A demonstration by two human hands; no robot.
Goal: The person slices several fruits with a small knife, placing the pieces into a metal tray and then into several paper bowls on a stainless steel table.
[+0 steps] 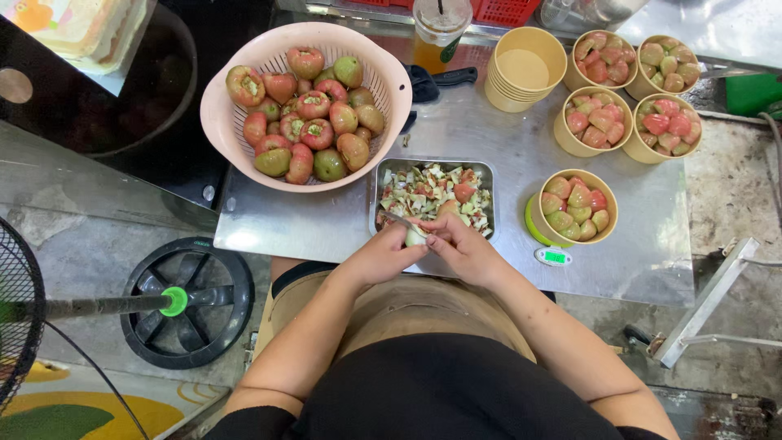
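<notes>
Sitting at the near edge of a shiny metal table [326, 224], a person works with both hands close together. The left hand [383, 257] is curled around a small pale fruit piece [415, 236]. The right hand [464, 244] is bent over it from the other side, fingers pinching something thin; it may be a knife, but it is too small to tell. The fruit piece sits between the two hands, just over the near rim of a metal tray [391, 167].

The tray is square and shiny, and it is full of cut scraps, pink, green and white. It lies near the near edge, in the middle of the table.

Behind it, toward the far left corner, a big round pink colander [220, 122] with little holes holds many whole fruits, red and green, smooth and bumpy at the tops.

To the right of the tray, a yellow paper bowl [607, 204] of cut fruit stands on a green scale [554, 256]. Four more full bowls [562, 130] stand near the far right corner. A stack of empty bowls [525, 69] is just beside them. A plastic cup [440, 33] with an orange drink stands at the far edge.

On the floor to the left is a black fan [16, 310] with a round base [187, 301].
</notes>
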